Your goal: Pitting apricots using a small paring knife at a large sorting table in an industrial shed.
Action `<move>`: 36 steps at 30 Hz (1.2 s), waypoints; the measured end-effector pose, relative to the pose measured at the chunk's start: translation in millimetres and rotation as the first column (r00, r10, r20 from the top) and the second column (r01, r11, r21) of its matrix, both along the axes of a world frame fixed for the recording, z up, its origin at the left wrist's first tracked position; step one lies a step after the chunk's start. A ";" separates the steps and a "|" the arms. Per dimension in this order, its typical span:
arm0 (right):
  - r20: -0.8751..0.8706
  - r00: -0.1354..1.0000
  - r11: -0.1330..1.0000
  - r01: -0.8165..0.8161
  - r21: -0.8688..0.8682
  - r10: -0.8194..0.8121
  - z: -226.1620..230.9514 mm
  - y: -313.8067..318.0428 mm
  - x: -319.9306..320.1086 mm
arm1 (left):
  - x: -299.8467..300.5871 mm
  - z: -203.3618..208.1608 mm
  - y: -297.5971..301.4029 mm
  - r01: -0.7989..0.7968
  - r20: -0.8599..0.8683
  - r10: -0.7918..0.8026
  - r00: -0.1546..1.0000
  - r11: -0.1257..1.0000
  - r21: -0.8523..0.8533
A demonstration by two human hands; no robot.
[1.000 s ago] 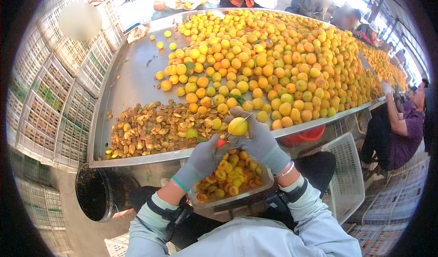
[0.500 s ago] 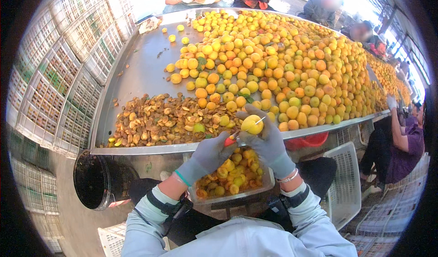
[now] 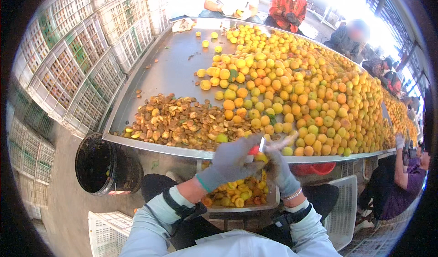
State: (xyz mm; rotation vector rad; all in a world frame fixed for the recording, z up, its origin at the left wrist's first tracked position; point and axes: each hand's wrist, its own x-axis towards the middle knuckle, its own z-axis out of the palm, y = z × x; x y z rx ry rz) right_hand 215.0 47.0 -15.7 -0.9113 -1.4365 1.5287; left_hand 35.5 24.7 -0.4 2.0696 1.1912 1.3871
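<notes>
Both my hands, in grey gloves, are close together above the near edge of the metal table (image 3: 182, 151). My left hand (image 3: 235, 161) is closed round a small knife with a red handle (image 3: 253, 150); its pale blade points up toward my right hand. My right hand (image 3: 279, 171) curls round a yellow apricot (image 3: 261, 157), mostly hidden by the fingers, and one finger is smeared by motion. Below the hands a tub (image 3: 275, 197) holds split apricot halves (image 3: 237, 194). A heap of brown apricot stones (image 3: 175, 120) lies on the table just beyond my left hand.
Whole apricots (image 3: 315, 102) cover the table's middle and right. A black bucket (image 3: 98, 165) stands on the floor at left, near stacked white crates (image 3: 77, 51). A white crate (image 3: 344, 207) and a red basin (image 3: 315, 168) are at right. Several people sit around the table.
The view has shifted left. My hands have closed in on each other; the apricot, earlier held up with the blade against it, is now lower and mostly covered by my fingers.
</notes>
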 end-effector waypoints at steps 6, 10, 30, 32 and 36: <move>0.014 0.998 0.995 -0.055 -0.088 0.057 6.4 -7.7 -14.7 | 15.5 -7.3 -2.4 -0.047 -0.010 0.047 0.999 0.999 -0.004; 0.384 0.818 0.618 -0.045 0.785 -0.428 16.9 5.3 -34.9 | 29.4 -5.5 6.8 -0.081 0.356 0.189 0.915 0.952 -0.296; 0.624 0.570 0.744 -0.033 0.667 -0.534 30.0 25.3 -39.1 | 6.8 -2.0 41.8 0.755 0.901 0.218 0.375 0.493 -0.433; 0.624 0.569 0.733 -0.053 0.678 -0.535 36.3 23.7 -39.6 | 8.5 1.0 39.1 0.713 0.890 0.185 0.418 0.540 -0.447; 0.532 0.706 0.843 0.177 0.508 -0.468 42.9 27.3 -41.0 | 16.9 2.0 36.4 0.439 0.780 0.179 0.600 0.741 -0.508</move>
